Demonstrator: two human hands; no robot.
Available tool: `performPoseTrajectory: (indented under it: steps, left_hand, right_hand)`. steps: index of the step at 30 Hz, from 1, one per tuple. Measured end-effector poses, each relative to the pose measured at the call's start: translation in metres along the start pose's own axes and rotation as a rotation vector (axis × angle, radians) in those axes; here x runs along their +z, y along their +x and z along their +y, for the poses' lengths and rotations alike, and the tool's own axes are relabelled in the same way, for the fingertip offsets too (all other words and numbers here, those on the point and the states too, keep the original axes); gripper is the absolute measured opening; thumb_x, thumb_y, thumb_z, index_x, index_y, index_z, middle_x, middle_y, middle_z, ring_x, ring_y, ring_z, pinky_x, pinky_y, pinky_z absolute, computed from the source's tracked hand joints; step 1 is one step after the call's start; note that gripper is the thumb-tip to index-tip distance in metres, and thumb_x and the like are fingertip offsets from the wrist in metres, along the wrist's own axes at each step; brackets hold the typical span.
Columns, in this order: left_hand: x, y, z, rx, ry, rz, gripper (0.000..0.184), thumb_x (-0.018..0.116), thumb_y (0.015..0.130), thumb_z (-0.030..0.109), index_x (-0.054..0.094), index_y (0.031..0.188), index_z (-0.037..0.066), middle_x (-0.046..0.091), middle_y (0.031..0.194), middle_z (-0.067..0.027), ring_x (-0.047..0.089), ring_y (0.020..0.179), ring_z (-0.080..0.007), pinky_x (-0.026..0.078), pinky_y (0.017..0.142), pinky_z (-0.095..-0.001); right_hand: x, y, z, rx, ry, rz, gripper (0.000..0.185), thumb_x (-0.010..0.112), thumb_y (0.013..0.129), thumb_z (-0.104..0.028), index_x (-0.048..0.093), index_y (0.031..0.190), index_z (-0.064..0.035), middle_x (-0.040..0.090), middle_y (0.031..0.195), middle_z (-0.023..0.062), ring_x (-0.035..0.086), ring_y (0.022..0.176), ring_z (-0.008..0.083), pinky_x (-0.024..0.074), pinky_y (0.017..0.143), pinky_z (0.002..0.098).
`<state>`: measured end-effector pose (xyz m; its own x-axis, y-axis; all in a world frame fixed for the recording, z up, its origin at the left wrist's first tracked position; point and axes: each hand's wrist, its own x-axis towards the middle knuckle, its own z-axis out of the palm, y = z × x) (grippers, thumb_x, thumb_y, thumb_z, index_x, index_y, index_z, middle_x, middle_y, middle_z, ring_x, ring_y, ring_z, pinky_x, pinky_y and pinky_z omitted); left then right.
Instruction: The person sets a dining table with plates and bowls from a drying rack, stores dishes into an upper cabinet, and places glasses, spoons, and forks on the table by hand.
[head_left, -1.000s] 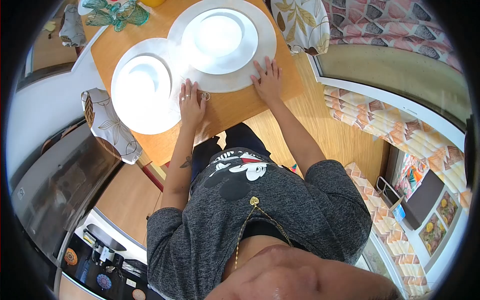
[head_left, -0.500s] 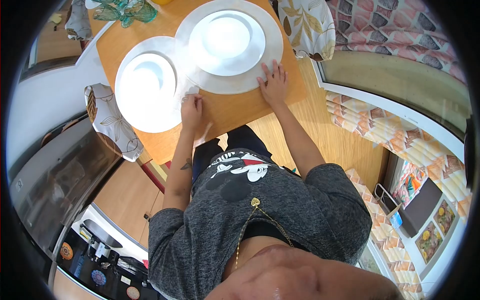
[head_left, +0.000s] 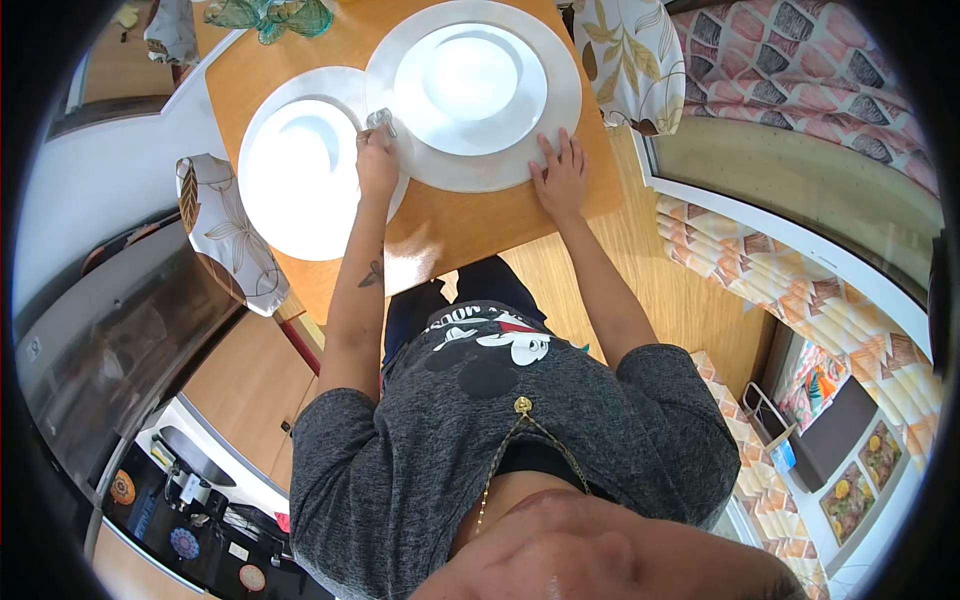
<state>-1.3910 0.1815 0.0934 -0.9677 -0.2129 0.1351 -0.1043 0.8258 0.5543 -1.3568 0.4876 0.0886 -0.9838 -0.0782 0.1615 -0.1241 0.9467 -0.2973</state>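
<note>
My left hand point(head_left: 377, 170) is closed on a small clear object point(head_left: 381, 122), held over the spot where two round pale placemats meet. The fingers of my right hand point(head_left: 562, 183) are spread, the tips touching the front edge of the right placemat point(head_left: 480, 178). White plates point(head_left: 535, 85), one inside another, rest on that placemat. On the left placemat point(head_left: 262, 105), more white dishware point(head_left: 290, 180) is washed out by bright light. Both placemats lie on the wooden table point(head_left: 480, 220).
Green glassware point(head_left: 290, 18) stands at the far left of the table. Chairs with leaf-patterned covers flank it, one at the left point(head_left: 225, 230) and one at the right point(head_left: 630, 65). A window with patterned blinds point(head_left: 800, 270) is on the right side.
My left hand has closed on the small clear object near the table's front edge and moved forward over the placemats. My right hand has shifted slightly right, and the view has shifted a little.
</note>
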Motion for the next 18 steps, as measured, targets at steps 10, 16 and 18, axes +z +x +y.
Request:
performPoseTrajectory:
  steps: [10, 16, 18]
  left_hand:
    - [-0.023, -0.028, 0.012, -0.108, -0.138, -0.116, 0.029, 0.057, 0.079, 0.008, 0.056, 0.107, 0.001, 0.052, 0.108, -0.0181, 0.059, 0.075, -0.0251, 0.048, 0.07, -0.0349]
    - [-0.076, -0.123, -0.052, -0.407, -0.175, -0.038, 0.02, 0.056, 0.082, 0.011, 0.056, 0.099, -0.001, 0.058, 0.091, -0.0133, 0.056, 0.075, -0.0191, 0.046, 0.066, -0.0294]
    - [-0.104, -0.143, -0.069, -0.521, -0.079, 0.011, 0.021, 0.056, 0.082, 0.01, 0.055, 0.099, -0.001, 0.057, 0.09, -0.0133, 0.055, 0.075, -0.0207, 0.045, 0.067, -0.0307]
  right_hand:
    - [-0.031, 0.045, 0.037, 0.146, 0.15, 0.25, 0.048, 0.064, 0.076, -0.023, 0.049, 0.12, -0.01, 0.04, 0.126, 0.0168, 0.035, 0.118, 0.0363, 0.0284, 0.096, 0.0493]
    - [-0.073, 0.146, 0.153, 0.434, 0.038, 0.483, 0.079, 0.074, 0.065, -0.024, 0.033, 0.13, -0.004, 0.04, 0.127, 0.0219, 0.037, 0.119, 0.0365, 0.0311, 0.098, 0.0442]
    - [-0.065, 0.162, 0.19, 0.526, 0.112, 0.357, 0.084, 0.075, 0.064, -0.023, 0.03, 0.132, -0.0042, 0.04, 0.128, 0.0229, 0.039, 0.119, 0.0359, 0.032, 0.099, 0.0425]
